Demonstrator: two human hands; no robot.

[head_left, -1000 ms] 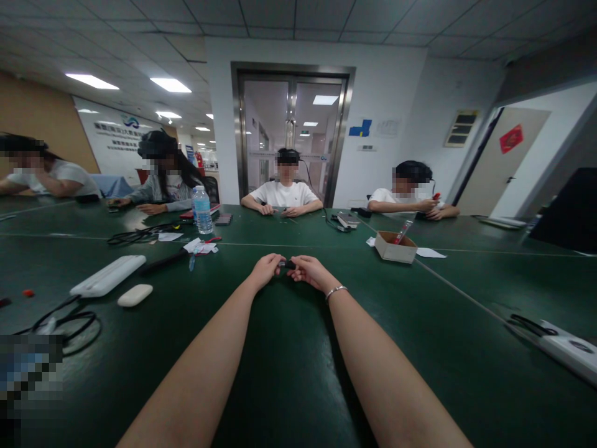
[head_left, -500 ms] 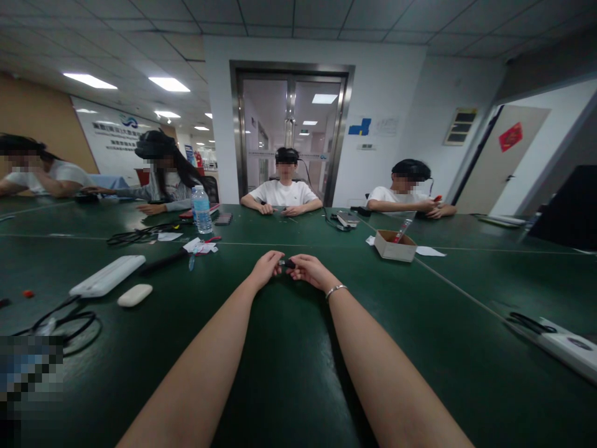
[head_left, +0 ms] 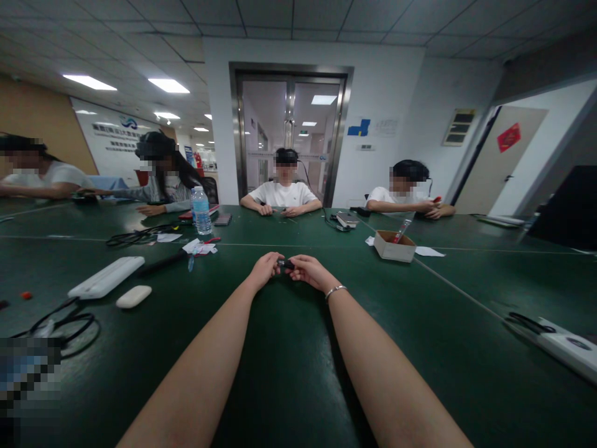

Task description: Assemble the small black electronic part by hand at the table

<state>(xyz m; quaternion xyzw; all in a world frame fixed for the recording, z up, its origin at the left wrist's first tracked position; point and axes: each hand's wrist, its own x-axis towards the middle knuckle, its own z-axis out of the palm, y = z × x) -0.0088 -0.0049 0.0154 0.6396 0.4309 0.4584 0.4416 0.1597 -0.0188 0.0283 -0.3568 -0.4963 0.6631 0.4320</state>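
Observation:
Between my two hands, above the green table [head_left: 289, 348], is a small black USB flash drive [head_left: 287, 264] with a silvery end. My left hand [head_left: 265, 270] pinches its left end between thumb and fingers. From the other side, my right hand [head_left: 310, 272] has its fingers closed on the black right end, and a silver bracelet [head_left: 335, 290] circles that wrist. Fingertips cover both ends of the drive, so its finer details are hidden.
Left of my arms lie a white power strip [head_left: 107, 277], a white oval case [head_left: 134, 297] and black cables [head_left: 77, 330]. Farther off stand a water bottle [head_left: 201, 211] and an open box [head_left: 394, 247]. Several people sit around the table.
The black part has shifted slightly left toward my left fingers, and less of the silvery end shows between my hands. Both hands stay nearly in place.

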